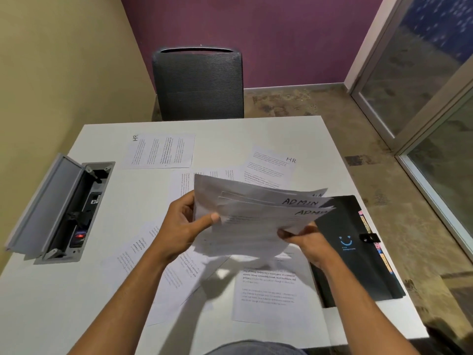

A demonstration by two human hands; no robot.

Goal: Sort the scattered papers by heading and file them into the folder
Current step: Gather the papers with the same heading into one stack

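Several sheets headed ADMIN (258, 216) are fanned in the air above the middle of the table (107, 198), their long axis running from left hand to right hand, headings toward the right edge; the left hand (183, 226) pinches the stack's left end between thumb and curled fingers, while the right hand (303, 238) grips its lower right edge, fingers curled under the paper. Just beyond the right hand, along the table's right edge, lies the black folder (353, 249), shut flat with its strap fastened and coloured tabs showing at its outer side; what it holds cannot be seen, and the right hand is plainly the nearer of the two to it. Filing this bundle would, by the look of it, mean opening that folder first. Unsorted papers remain on the table: two sheets marked HR, one (161, 151) near the far left corner and one (271, 163) toward the far right, with more printed sheets (268, 290) lying beneath the arms at the near edge. An open cable box (64, 208) is sunk into the table's left side; a grey chair (199, 83) stands at the far edge.
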